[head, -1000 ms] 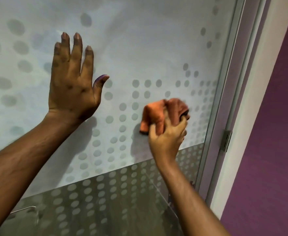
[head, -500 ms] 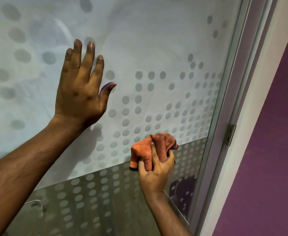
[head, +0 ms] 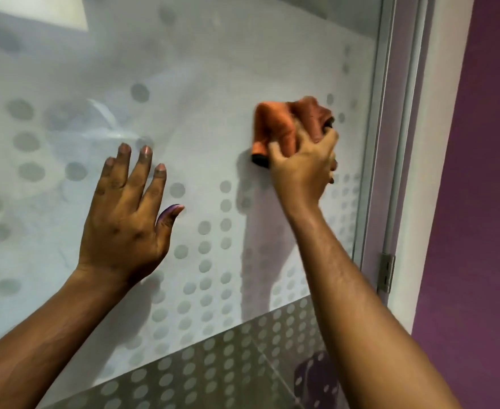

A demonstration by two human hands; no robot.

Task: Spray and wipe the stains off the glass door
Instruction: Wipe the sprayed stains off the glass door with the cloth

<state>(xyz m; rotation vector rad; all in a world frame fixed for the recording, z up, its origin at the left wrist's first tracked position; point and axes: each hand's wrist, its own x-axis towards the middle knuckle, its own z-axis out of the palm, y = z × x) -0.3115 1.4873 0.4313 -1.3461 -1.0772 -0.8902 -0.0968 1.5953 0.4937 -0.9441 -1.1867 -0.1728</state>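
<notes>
The glass door [head: 213,69] fills most of the view, frosted white with rows of grey dots and a clear band along the bottom. My right hand [head: 301,172] presses a bunched orange cloth [head: 284,125] against the frosted glass near the door's right edge. My left hand [head: 127,219] lies flat on the glass to the left, fingers spread, holding nothing. No spray bottle is in view.
A pale metal door frame [head: 390,143] runs down the right side of the glass, with a hinge [head: 387,273] lower down. Beyond it stands a purple wall [head: 485,202]. Faint smears and reflections show on the glass at upper left [head: 101,122].
My right hand has swept the orange cloth upward and to the right, from the clear band's edge to higher on the frosted area. My left hand stays flat on the glass.
</notes>
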